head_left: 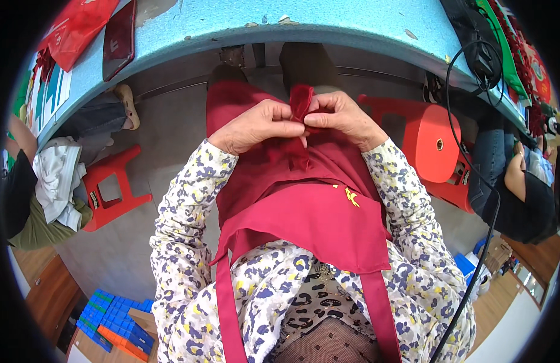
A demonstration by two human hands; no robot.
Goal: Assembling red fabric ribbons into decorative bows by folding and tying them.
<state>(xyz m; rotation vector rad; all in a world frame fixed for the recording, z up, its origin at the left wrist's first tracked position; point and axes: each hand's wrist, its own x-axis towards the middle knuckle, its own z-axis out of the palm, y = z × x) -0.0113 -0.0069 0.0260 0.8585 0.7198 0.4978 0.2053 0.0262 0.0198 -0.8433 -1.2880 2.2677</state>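
Note:
A dark red velvet ribbon (301, 100) is held between my two hands, above my lap and the dark red apron (243, 163). One end of it stands up past my fingers; another part hangs below them over the apron. My left hand (259, 126) pinches it from the left, thumb pointing inward. From the right, my right hand (342, 118) pinches the ribbon between thumb and curled fingers. The fingertips of both hands nearly meet, and the spot where the ribbon is gripped is partly hidden behind them.
Ahead runs the edge of a light blue table (328, 21) with chipped spots. A dark phone (119, 39) and a red bag (77, 30) lie on its left. Red stools (431, 142) stand to both sides, with seated people beyond. A black cable (495, 224) hangs at right.

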